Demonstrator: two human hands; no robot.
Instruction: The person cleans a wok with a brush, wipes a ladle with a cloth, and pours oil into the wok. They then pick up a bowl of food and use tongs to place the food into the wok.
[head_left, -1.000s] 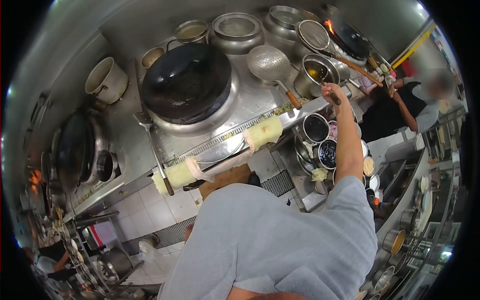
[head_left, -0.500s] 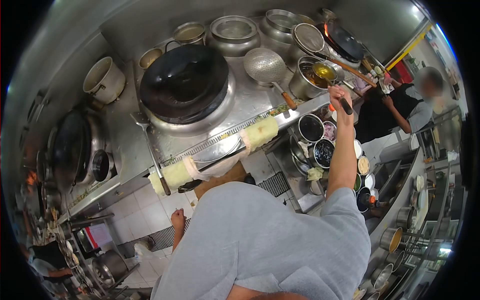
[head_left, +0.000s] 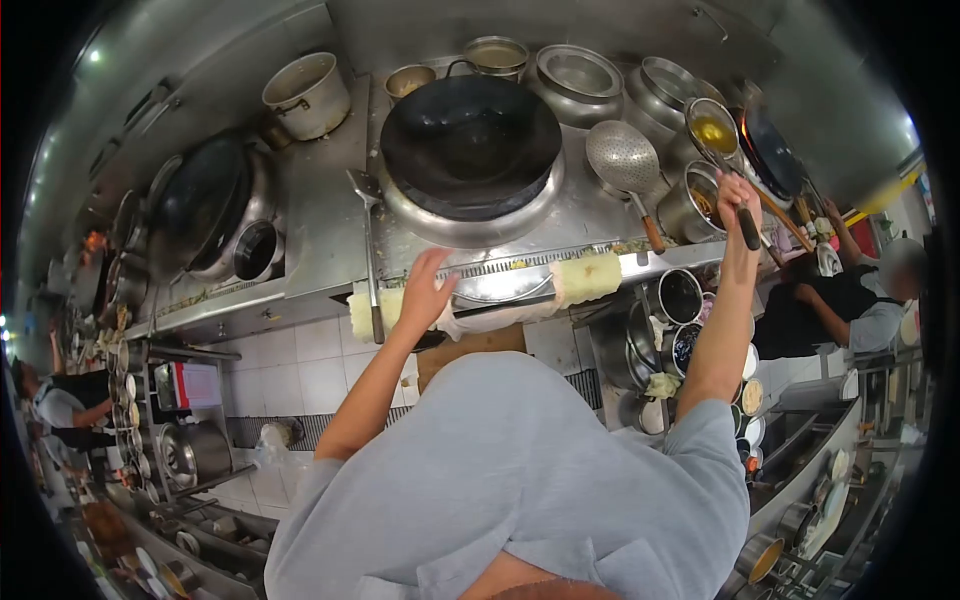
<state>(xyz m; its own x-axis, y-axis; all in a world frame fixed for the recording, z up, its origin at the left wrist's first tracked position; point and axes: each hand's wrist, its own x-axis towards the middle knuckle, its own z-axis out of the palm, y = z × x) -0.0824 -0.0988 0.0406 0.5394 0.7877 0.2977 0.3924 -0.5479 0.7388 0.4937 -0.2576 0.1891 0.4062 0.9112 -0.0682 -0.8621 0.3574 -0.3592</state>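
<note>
My right hand point(head_left: 738, 197) is closed around the handle of a ladle point(head_left: 713, 133) whose bowl holds yellow liquid, above and beside a metal pot point(head_left: 690, 205). My left hand point(head_left: 430, 290) is raised at the front edge of the stove, fingers apart and holding nothing, near the rolled towel point(head_left: 587, 277) and the spatula point(head_left: 371, 250). Behind it a black wok point(head_left: 470, 145) rests on its round burner. A perforated skimmer point(head_left: 622, 157) with a wooden handle lies to the right of the wok.
Several containers, one a black-filled bowl point(head_left: 680, 296), stand at the right. Metal pots point(head_left: 578, 75) line the back. A second wok point(head_left: 198, 200) is at the left, near a pot point(head_left: 307, 97). A co-worker point(head_left: 850, 305) stands at the far right.
My left hand has come up from low beside my body to the stove's front edge. The ladle has risen away from the pot in my right hand. The view has shifted.
</note>
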